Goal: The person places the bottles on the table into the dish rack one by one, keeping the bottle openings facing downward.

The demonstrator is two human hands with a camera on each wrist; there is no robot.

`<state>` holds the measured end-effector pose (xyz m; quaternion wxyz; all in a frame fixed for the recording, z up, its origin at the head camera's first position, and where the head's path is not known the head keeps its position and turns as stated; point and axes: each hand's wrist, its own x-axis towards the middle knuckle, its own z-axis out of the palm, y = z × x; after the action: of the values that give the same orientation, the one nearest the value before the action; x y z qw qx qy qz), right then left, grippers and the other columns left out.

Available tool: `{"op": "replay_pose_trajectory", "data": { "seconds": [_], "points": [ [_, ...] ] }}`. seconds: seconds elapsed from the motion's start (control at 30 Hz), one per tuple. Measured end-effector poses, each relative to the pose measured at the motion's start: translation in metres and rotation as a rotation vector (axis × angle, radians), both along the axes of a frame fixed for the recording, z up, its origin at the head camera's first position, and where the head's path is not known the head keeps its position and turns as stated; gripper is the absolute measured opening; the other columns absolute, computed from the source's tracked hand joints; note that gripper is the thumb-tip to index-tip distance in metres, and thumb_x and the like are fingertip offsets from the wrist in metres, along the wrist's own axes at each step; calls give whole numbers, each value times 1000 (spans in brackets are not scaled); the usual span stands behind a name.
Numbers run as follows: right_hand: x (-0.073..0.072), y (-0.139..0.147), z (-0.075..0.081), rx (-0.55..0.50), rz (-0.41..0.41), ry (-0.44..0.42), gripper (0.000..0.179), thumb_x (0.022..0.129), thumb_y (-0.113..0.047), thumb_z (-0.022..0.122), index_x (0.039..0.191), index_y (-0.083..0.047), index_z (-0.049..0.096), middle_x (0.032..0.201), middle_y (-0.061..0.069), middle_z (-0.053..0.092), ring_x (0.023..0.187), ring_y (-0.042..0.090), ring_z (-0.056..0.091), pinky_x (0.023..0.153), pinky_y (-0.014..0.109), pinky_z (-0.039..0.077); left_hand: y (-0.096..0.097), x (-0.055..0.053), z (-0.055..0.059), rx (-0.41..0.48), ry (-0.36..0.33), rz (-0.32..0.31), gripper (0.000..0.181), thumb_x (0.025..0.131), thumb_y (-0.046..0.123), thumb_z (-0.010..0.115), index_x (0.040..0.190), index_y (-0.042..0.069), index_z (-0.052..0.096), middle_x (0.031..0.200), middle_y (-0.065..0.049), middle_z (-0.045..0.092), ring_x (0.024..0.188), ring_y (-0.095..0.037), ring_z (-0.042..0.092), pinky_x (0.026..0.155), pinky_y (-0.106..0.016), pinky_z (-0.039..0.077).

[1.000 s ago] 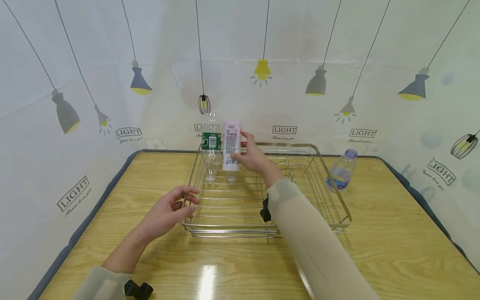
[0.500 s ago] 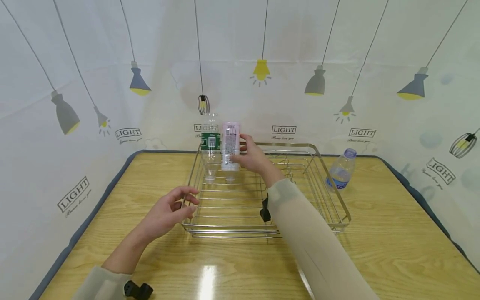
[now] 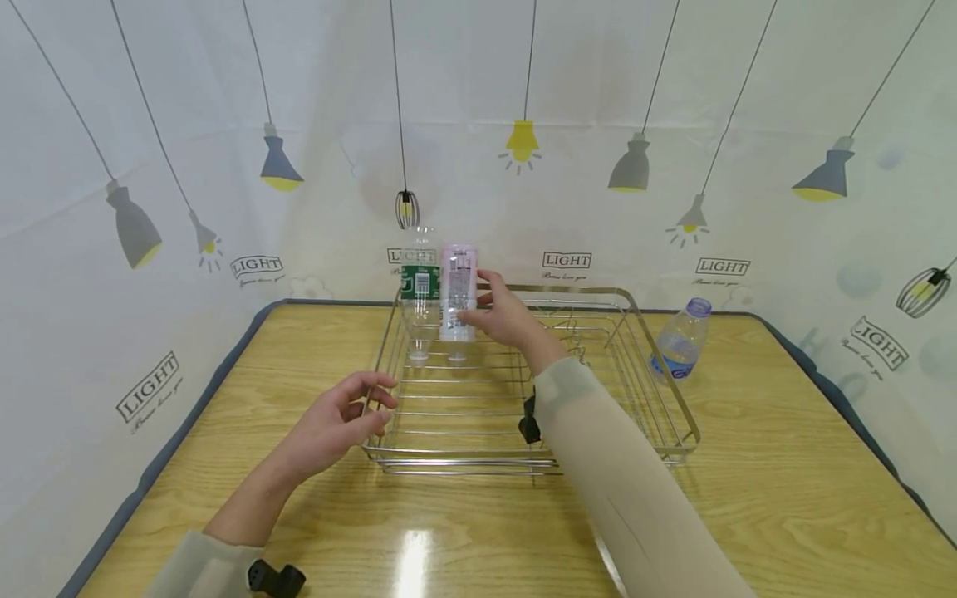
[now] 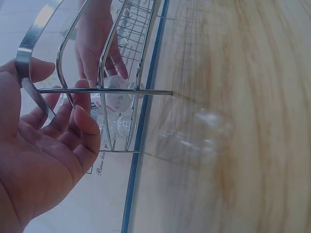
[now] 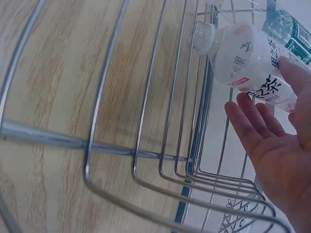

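My right hand (image 3: 504, 314) holds an upside-down bottle (image 3: 458, 291) with a pinkish-white printed label, thumb on its front side and fingers behind it. The bottle's neck (image 5: 204, 39) points down at the bars of a wire basket (image 3: 456, 453). Just left of it, a clear bottle (image 3: 421, 316) with a green label (image 5: 291, 36) also stands neck down in the basket's back left part. At the basket's front left corner, my left hand (image 3: 336, 423) grips the rim (image 4: 23, 63), with thumb and curled fingers around the metal.
Outside the basket on the right stands an upright capless bottle (image 3: 682, 340) with a blue label. Thin wire dividers (image 3: 576, 332) rise in the basket's back right. The wooden table (image 3: 785, 465) ends at a wall cloth (image 3: 598, 216) printed with lamps.
The pinkish-white bottle shifts slightly left toward the green-labelled one and turns a little, and the right hand moves slightly with it. The left hand stays at the rim.
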<state>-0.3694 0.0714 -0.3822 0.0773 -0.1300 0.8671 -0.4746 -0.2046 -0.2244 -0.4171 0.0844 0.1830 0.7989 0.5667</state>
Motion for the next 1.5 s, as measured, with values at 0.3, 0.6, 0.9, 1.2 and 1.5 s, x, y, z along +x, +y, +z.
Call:
{"op": "replay_pose_trajectory", "data": {
  "seconds": [0.3, 0.6, 0.9, 1.2, 1.5],
  "points": [
    [-2, -1, -4, -9, -19, 13, 93, 106, -35, 75, 176, -22, 15, 163, 23, 50, 147, 41, 55, 123, 59, 48, -2, 0, -2, -6, 6, 8, 43, 107, 13, 66, 148, 3, 55, 131, -26, 63, 97, -22, 71, 82, -32, 61],
    [2, 5, 13, -112, -174, 60, 91, 106, -43, 73, 176, -22, 19, 168, 20, 46, 150, 41, 53, 121, 59, 50, 1, -4, -3, -16, -8, 14, 43, 107, 12, 66, 149, 7, 56, 134, -30, 62, 97, -24, 72, 84, -32, 64],
    [13, 8, 57, -303, -279, 171, 85, 106, -48, 69, 173, -21, 25, 163, 12, 51, 142, 33, 59, 113, 51, 57, 1, -3, -3, -17, -10, 17, 43, 107, 12, 67, 148, 7, 56, 133, -27, 63, 99, -27, 72, 86, -35, 64],
    [37, 34, 113, -330, -219, 251, 78, 106, -46, 71, 171, -24, 33, 158, 8, 57, 129, 26, 65, 108, 45, 60, 0, -3, -2, -3, -21, 10, 46, 107, 11, 67, 151, 5, 54, 134, -28, 62, 103, -33, 72, 87, -34, 65],
    [65, 105, 134, -206, -224, 306, 76, 107, -47, 68, 171, -24, 35, 159, 10, 56, 126, 23, 67, 108, 44, 59, -1, -3, 0, -21, -32, -7, 49, 109, 16, 67, 154, 5, 51, 138, -30, 59, 101, -40, 73, 80, -33, 62]
  ]
}}
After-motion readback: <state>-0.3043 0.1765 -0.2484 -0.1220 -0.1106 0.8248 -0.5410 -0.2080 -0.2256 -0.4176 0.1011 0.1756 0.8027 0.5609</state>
